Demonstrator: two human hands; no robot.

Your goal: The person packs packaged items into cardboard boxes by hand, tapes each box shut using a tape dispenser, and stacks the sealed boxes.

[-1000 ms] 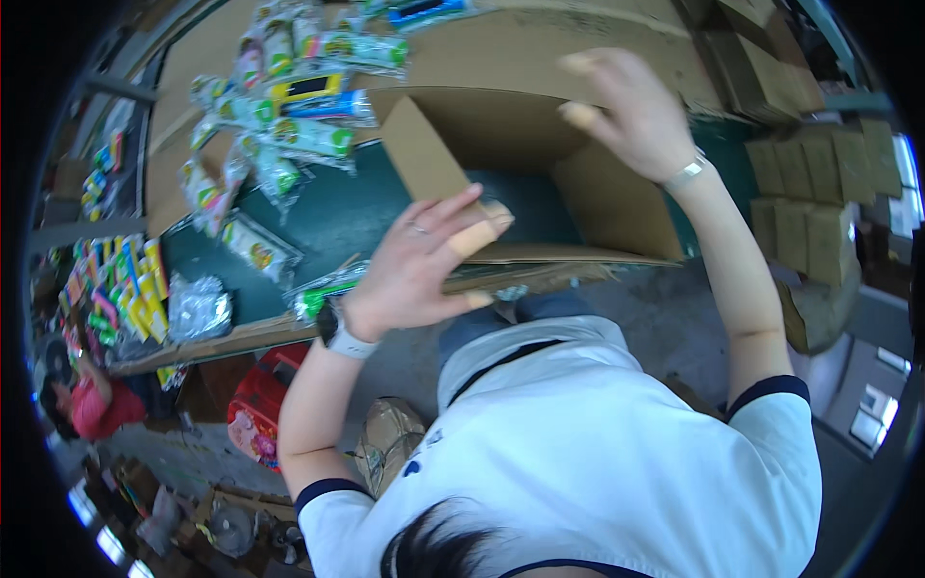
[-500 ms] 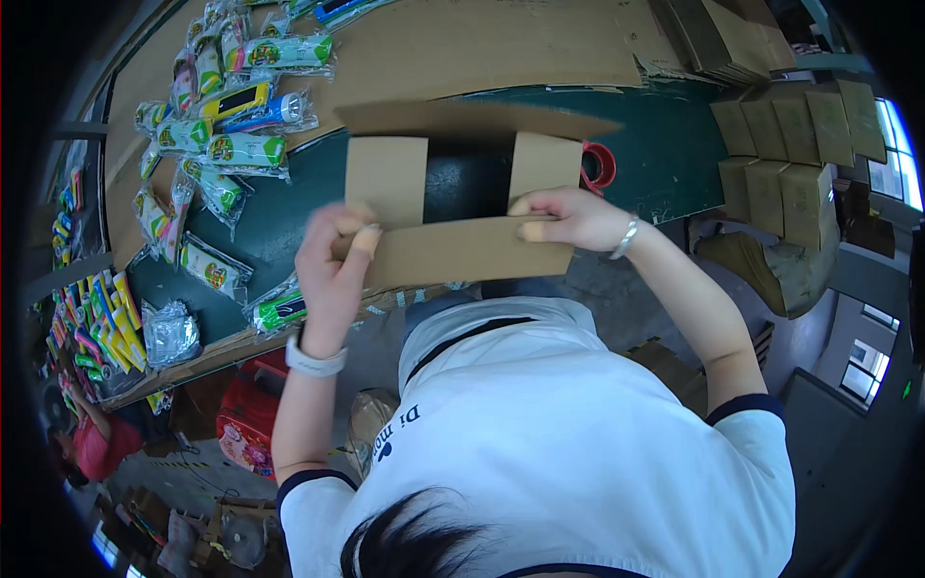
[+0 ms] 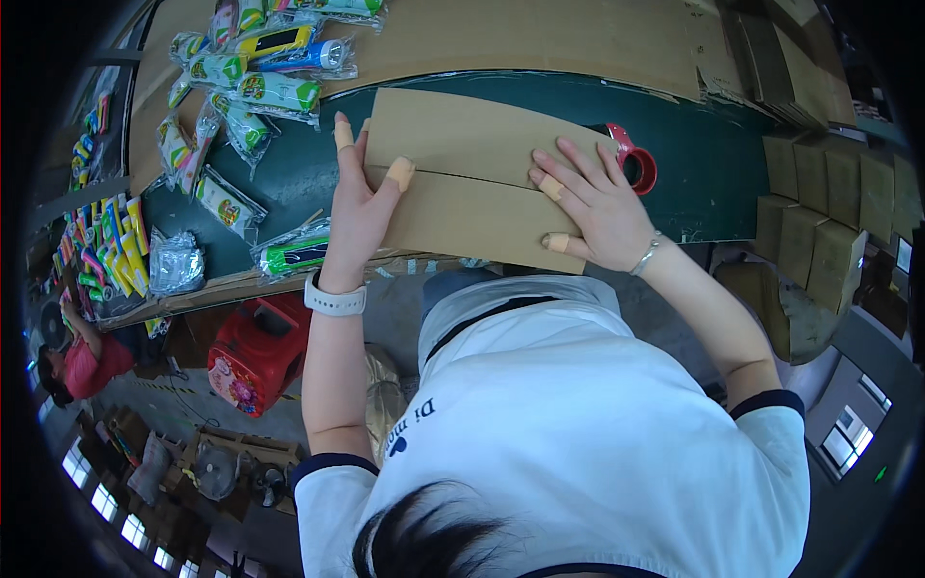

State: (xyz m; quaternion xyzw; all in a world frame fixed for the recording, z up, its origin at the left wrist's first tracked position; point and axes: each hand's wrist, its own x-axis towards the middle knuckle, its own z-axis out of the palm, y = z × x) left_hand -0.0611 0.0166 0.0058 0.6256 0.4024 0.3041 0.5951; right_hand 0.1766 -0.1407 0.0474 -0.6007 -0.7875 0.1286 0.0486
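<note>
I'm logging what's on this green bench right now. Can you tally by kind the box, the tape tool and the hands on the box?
Cardboard box, flaps closed: 1
Red tape dispenser: 1
Hands pressing on the flaps: 2, left hand and right hand
Total: 4
The clear packets at the left of the green table overlap too much for an exact count.

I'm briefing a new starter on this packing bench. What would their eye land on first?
First the brown cardboard box at the centre of the green table, its two flaps closed, with the left hand at its left end and the right hand flat on its right. Next the red tape dispenser just beyond the right hand, and the colourful wrapped packets at upper left.
</note>
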